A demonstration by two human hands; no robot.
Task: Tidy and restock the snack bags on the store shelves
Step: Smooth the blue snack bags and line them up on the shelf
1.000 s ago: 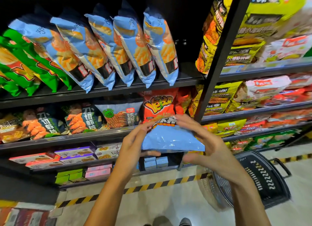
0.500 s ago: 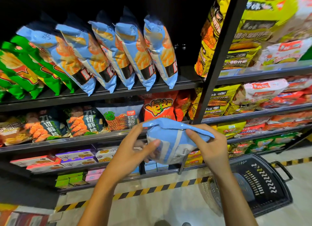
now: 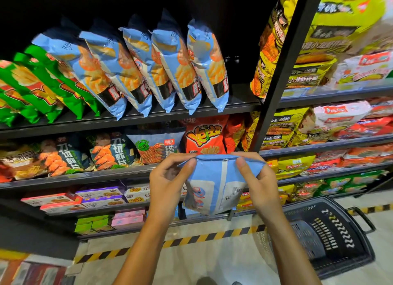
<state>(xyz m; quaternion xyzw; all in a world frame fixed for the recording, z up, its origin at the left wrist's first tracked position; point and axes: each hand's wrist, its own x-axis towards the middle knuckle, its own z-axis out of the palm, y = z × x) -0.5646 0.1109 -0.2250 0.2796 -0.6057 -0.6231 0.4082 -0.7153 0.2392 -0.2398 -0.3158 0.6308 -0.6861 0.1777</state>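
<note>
We pinch the blue bag (image 3: pixel 214 189) by its top corners, left hand (image 3: pixel 168 184) and right hand (image 3: pixel 260 187), below the shelf (image 3: pixel 136 119). Restocking step, we judge: next, lift it beside the row (image 3: pixel 148 67).

"Ye!" on orange snack bag (image 3: pixel 205 134), "120" on red packet (image 3: pixel 323 165)

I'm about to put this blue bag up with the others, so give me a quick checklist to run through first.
1. Grip: left hand and right hand both pinch the blue bag at its top edge: ok.
2. Matching product: blue bags stand on the upper shelf: ok.
3. Free space right of that row: ok.
4. Bag's front facing out: not ok, back seam faces you.
5. Bag undamaged: cannot tell.
</note>
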